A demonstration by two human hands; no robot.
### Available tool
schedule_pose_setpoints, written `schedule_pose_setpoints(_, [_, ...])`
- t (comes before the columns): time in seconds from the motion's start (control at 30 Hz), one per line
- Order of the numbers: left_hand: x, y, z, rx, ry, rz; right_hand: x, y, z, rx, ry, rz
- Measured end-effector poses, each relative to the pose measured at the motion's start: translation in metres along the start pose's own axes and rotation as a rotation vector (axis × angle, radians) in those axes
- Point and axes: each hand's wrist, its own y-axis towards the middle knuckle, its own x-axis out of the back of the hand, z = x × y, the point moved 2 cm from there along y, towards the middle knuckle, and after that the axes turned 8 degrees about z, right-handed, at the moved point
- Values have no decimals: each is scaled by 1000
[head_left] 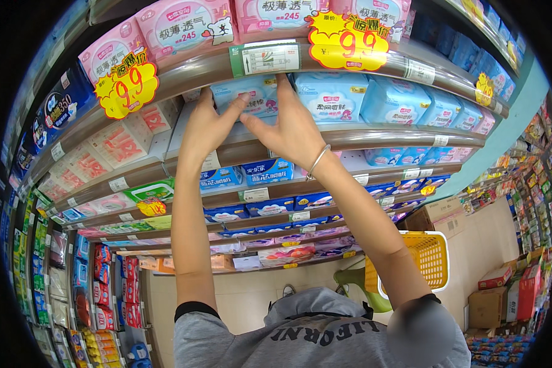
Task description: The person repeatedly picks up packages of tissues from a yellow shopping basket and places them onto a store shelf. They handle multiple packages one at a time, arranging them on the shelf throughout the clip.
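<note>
Both of my hands are up at a store shelf, one on each side of a light-blue pack of sanitary pads (232, 99). My left hand (211, 122) holds its left side, thumb across the front. On the other side my right hand (285, 122) grips the pack, with a silver bangle (318, 162) at the wrist. The pack sits between shelf boards, under a price label holder (266, 59). Right beside my right hand stands another light-blue pack (332, 97), in a row of similar ones. The rear of the held pack is hidden.
Pink packs (188, 28) fill the shelf above, with yellow price signs (348, 42) hanging from its edge. White boxes with red print (119, 140) stand to the left. Dark-blue packs (270, 207) line lower shelves. A yellow basket (425, 257) and cardboard boxes (434, 216) are at lower right.
</note>
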Motion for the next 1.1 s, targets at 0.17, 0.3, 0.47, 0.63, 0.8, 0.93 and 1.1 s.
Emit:
schedule_pose_setpoints(0.17, [8,-17,-14,-56,-46,-66,-1,-6,10,145,27,-47])
schedule_pose_setpoints(0.3, [19,-39,-48,38,-30,-99,10,-14,28,151,61,-40])
schedule_pose_setpoints(0.47, [25,-62,-63,-22,-142,-117,7,-34,34,111,47,-93])
schedule_pose_setpoints(0.63, [19,-89,-73,-51,-84,-200,8,-58,43,106,114,-97])
schedule_pose_setpoints(0.8, [6,-123,-79,-56,-178,-260,17,-88,57,103,148,-81])
schedule_pose_setpoints(0.93, [-8,-138,-101,-15,-281,-287,38,-106,71,106,93,-86])
schedule_pose_setpoints(1.1, [-34,-152,-120,-27,-363,-205,62,-139,68,72,71,-141])
